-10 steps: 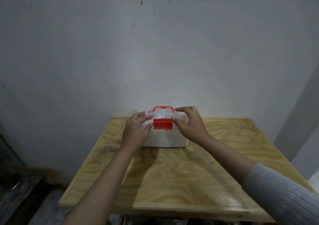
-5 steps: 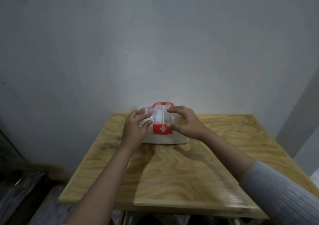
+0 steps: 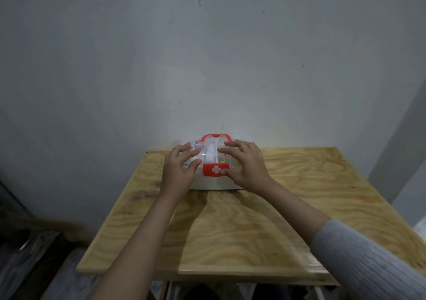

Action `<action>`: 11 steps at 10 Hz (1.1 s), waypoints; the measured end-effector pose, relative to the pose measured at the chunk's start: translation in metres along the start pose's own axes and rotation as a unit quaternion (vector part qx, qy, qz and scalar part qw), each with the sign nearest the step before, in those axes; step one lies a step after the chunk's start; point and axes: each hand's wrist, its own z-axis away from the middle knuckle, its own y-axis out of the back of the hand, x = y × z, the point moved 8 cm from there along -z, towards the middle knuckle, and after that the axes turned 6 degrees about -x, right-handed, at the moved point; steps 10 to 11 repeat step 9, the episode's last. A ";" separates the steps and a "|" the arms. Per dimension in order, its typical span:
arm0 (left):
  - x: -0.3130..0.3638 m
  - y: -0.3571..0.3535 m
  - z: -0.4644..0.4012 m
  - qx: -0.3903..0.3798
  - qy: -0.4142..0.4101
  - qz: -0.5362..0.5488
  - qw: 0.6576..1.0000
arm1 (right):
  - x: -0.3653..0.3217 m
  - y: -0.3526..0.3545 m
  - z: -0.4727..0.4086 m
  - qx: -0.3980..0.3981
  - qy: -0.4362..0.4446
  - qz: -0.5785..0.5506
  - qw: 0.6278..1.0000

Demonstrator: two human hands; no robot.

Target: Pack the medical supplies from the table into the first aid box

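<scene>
Resting at the far edge of the plywood table (image 3: 230, 230), close to the grey wall (image 3: 207, 57), the first aid box (image 3: 215, 182) stands upright on its white base. Its long axis runs left to right across the view, parallel to the wall. The red latch (image 3: 213, 169), marked with a white cross, faces the person and lies flat against the front of the box. The red carry handle (image 3: 215, 137) arches over the top centre, with its span along the same left-to-right axis. The clear lid (image 3: 208, 155) is down over the base; pale contents show through it but cannot be identified.

The left hand (image 3: 178, 169) covers the left end of the lid. Its fingers (image 3: 184, 152) are spread loosely over the clear plastic, and the thumb lies just beside the left edge of the latch. The hand presses on the box rather than enclosing it. The right hand (image 3: 247, 166) covers the right end of the lid in the same loose, spread posture. Its fingertips reach toward the handle, and its thumb touches the right end of the latch. The box therefore sits between and beneath both hands, with only the centre strip, latch and handle exposed.

A grey ribbed sleeve (image 3: 368, 265) covers the right forearm; the left forearm is bare. The table surface in front of the box carries only the shadows of the arms.
</scene>
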 end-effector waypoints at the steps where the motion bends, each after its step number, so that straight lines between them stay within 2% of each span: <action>1: -0.001 -0.001 0.000 0.002 0.006 0.003 1.000 | 0.000 -0.001 0.000 0.006 0.012 0.018 1.000; 3: -0.003 -0.005 -0.008 0.000 0.002 0.002 1.000 | 0.007 -0.005 -0.004 0.012 0.026 0.027 0.999; 5: 0.001 -0.025 -0.044 -0.033 0.002 -0.001 0.999 | 0.040 -0.011 -0.035 -0.037 -0.033 0.019 0.999; 6: 0.003 -0.035 -0.064 -0.053 0.029 -0.014 0.998 | 0.052 -0.010 -0.051 -0.068 -0.071 0.019 0.995; 8: 0.014 -0.037 -0.079 -0.085 0.071 -0.091 0.990 | 0.049 -0.008 -0.055 -0.111 -0.119 0.020 0.986; 9: 0.026 -0.045 -0.079 -0.121 0.100 -0.163 0.974 | 0.035 -0.008 -0.052 -0.123 -0.107 0.069 0.984; 11: 0.026 -0.045 -0.079 -0.121 0.100 -0.163 0.974 | 0.035 -0.008 -0.052 -0.123 -0.107 0.069 0.984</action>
